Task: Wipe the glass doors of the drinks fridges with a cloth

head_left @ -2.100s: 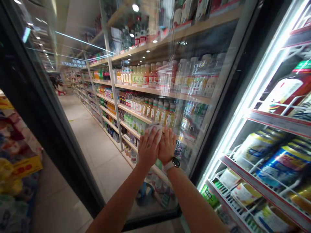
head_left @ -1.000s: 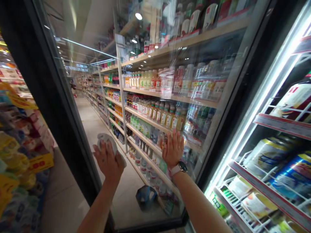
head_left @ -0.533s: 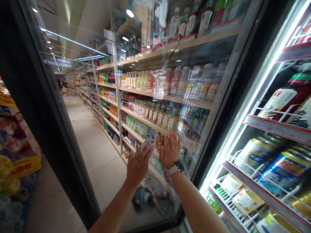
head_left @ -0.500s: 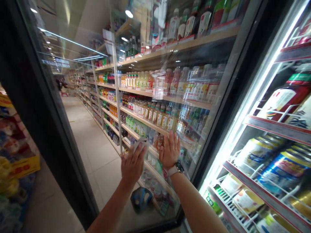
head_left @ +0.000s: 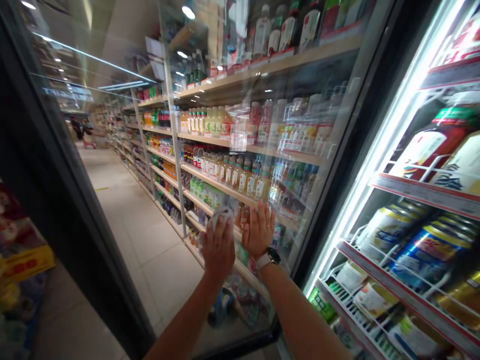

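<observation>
- Cloth (head_left: 222, 214): on the door glass (head_left: 187, 335), under the left hand (head_left: 218, 246), mid-to-low on the pane.
- Left grip: fingers laid over the cloth, holding it to the glass. Near-flat hand probably spreads pressure and stops it slipping.
- Right hand (head_left: 258, 231): just beside the left, released, palm to the glass, fingers up, nothing grasped. Likely steadies the door; watch (head_left: 274, 255) on that wrist.
- Cloth direction: bunched, mostly hidden. Visible edge pokes past the fingertips, up the pane. No clear long axis; can't tell more.
- Door stands open beside the lit cooler shelves (head_left: 397, 281), probably for access to this face. Dark frame (head_left: 71, 200) borders the glass; both hands are inside it.
</observation>
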`<action>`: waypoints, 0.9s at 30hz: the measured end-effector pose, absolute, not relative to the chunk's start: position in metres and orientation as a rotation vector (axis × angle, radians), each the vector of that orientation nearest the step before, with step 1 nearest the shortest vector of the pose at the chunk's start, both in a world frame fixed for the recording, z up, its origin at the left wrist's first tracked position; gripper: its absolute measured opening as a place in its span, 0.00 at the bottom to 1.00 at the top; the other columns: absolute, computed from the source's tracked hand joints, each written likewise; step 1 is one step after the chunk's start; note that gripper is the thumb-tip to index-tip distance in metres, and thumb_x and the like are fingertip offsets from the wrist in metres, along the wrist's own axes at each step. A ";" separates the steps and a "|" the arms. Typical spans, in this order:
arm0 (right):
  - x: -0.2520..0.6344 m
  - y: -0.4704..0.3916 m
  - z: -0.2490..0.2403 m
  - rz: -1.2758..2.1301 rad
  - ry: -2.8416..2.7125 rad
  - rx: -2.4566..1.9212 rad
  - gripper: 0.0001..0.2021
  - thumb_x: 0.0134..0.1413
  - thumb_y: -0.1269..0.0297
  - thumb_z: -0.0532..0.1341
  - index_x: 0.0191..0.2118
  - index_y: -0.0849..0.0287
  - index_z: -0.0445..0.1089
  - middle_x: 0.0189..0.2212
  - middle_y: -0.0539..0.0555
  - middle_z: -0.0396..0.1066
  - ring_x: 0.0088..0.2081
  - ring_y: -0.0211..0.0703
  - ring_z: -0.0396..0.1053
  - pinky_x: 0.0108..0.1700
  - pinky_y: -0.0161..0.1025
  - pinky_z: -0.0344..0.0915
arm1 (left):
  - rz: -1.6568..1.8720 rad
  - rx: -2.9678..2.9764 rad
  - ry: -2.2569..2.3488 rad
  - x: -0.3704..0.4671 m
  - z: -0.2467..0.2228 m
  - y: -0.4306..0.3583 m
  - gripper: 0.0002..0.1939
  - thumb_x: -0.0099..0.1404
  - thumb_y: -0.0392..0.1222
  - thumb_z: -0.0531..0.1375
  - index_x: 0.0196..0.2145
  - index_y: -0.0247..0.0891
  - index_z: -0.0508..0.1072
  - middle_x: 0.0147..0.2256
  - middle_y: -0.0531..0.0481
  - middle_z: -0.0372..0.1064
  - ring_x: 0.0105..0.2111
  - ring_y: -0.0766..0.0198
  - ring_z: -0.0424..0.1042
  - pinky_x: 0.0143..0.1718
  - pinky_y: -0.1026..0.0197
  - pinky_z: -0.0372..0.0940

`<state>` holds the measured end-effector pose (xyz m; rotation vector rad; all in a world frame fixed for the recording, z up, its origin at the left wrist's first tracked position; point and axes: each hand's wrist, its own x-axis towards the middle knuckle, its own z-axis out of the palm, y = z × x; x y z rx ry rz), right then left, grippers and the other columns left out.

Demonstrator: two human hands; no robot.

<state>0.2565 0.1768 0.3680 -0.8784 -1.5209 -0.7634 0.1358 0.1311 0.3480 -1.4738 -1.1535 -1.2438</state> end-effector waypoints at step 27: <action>0.255 0.184 0.368 -0.824 -1.494 -0.887 0.30 0.59 0.68 0.48 0.67 0.62 0.51 0.62 0.65 0.61 0.68 0.52 0.50 0.65 0.55 0.50 | -1.084 -1.635 -1.003 0.132 0.350 0.137 0.24 0.68 0.33 0.52 0.61 0.44 0.66 0.57 0.48 0.68 0.68 0.59 0.48 0.68 0.54 0.40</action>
